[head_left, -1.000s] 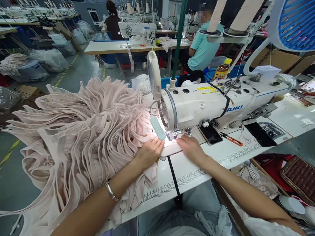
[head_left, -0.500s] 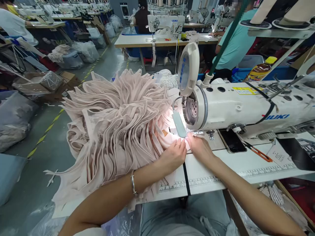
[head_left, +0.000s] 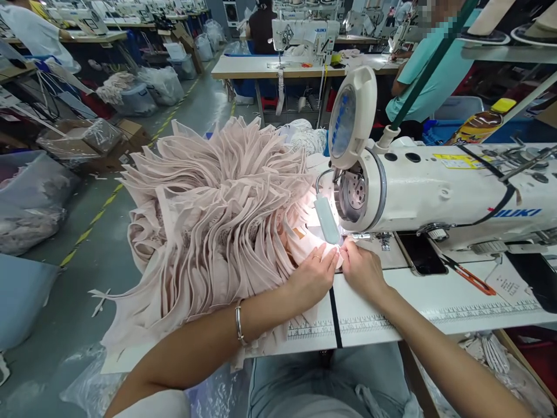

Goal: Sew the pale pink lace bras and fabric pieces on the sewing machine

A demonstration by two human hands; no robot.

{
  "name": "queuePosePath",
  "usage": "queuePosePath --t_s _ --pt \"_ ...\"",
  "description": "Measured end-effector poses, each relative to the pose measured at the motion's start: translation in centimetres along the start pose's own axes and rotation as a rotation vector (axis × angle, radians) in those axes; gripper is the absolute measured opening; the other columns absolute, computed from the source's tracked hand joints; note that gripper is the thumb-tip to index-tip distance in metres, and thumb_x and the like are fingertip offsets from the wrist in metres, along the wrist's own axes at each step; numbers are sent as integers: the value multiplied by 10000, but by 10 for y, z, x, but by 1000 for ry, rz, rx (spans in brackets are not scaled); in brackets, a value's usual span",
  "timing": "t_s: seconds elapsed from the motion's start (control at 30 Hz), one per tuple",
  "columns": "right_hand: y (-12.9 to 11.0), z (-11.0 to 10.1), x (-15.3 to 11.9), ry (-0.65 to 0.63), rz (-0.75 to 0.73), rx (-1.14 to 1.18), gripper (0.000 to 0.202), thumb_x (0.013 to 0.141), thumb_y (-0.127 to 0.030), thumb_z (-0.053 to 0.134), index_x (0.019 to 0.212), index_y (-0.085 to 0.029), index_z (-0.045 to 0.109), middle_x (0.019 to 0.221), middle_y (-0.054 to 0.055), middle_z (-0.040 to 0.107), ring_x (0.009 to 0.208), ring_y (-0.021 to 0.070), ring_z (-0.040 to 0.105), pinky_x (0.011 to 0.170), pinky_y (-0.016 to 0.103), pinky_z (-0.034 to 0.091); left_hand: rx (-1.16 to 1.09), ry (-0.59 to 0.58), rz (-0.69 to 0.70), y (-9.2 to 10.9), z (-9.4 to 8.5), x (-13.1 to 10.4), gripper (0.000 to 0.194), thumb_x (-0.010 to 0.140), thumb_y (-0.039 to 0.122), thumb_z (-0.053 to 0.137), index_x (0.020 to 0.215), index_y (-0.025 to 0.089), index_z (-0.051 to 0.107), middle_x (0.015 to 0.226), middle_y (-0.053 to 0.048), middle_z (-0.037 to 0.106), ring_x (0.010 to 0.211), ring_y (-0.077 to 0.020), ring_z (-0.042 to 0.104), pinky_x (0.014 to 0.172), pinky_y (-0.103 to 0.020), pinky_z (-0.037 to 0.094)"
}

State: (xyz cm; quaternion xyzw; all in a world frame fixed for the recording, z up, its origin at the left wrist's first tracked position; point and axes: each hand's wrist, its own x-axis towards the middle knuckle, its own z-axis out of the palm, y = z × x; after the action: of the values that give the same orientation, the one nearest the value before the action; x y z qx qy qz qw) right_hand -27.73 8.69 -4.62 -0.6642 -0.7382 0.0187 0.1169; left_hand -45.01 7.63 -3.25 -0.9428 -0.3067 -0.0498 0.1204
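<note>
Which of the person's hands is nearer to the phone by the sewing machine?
Right. The right hand is just left of the phone; the left hand is farther left, beyond the right hand, at the pink fabric.

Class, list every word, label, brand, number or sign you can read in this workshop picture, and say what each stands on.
"JUKI": blue letters on the near sewing machine.
"JUKI": small letters on the far sewing machine.
Too small or blurred to read: the yellow label, the bottle, the paper note, the ruler strip's numbers, and the blue lettering on the raised round cover.
</note>
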Motion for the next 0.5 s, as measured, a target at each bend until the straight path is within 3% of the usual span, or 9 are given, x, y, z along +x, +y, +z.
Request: queuePosePath --t_s 0.17,0.33,0.43,0.5 --pt "-2 0 0 3 -15 13 225 962 -237 361 874 -207 565 649 50 671 558 206 588 540 289 253 122 -31 20 0 0 1 461 990 62 354 1419 -18 502 1464 -196 548 1368 -309 528 1150 -424 422" --pt "6 -7 1 -53 -43 104 199 975 -233 367 892 -215 546 664 34 661 590 208 598 550 298 323 120 12 23 -2 0 4 426 999 67 347 1370 7 548 1422 -181 588 1332 -300 561 1116 -408 437" --pt "22 -11 -3 -56 -252 260 146 980 -295 444 993 -213 564 836 59 695 776 223 652 664 320 471 56 54 45 -5 1 6 381 1005 48 323 1273 4 590 1310 -196 647 1252 -263 615 1098 -390 443" --pt "32 -9 -6 50 -421 309 201 975 -327 505 1122 -211 577 1049 104 696 993 249 648 835 381 524 31 96 52 -6 4 7 373 1008 35 305 1256 3 581 1271 -197 657 1227 -239 623 1124 -387 417"
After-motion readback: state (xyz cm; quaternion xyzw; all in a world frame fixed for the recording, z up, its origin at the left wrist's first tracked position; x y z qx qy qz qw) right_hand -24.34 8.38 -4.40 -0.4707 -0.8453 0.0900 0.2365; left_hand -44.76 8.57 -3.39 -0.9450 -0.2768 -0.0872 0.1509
